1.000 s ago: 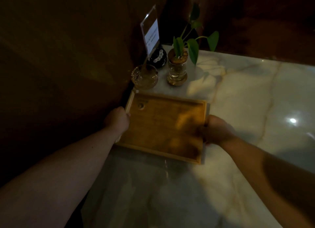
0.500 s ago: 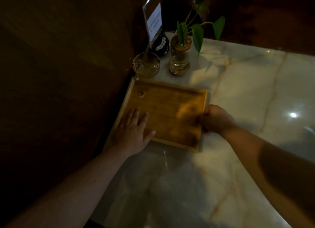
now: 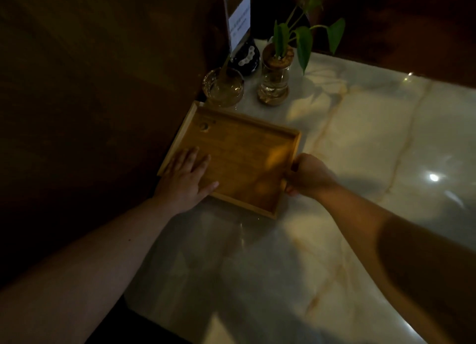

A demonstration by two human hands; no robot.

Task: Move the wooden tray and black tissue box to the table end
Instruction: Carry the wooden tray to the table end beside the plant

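Tray [image 3: 239, 160] sits flat on the tabletop [image 3: 360, 163], right at its left edge and close to the far left corner. Its left rim runs along the dark wall [image 3: 103, 86], though I cannot tell if the two touch. Its long sides run across me, from the wall side out toward my right. Its far left corner is just beside a glass bowl [image 3: 223, 87], and a small plant jar [image 3: 274, 85] stands near the far rim, a bit to the right. Behind them are a dark round thing [image 3: 244, 57] and a sign stand [image 3: 238, 21]. I do not see the black tissue box anywhere in this view. My left hand [image 3: 188, 179] lies open and flat, palm down, with the fingers [image 3: 189, 157] spread on the near left part of the tray floor. It holds nothing; it only presses down. My right hand [image 3: 307, 175] is curled around the tray's right rim, with the thumb side up by the rim and the fingers tucked under or beside it, so it has a hold on that short side. Both hands are on the tray, one at each end, so neither is nearer. I think the tray is almost where it should be. If I push any more toward the far corner, the bowl is what it would bump first, so any more moving should be small and slow. After that I must go and find the box.
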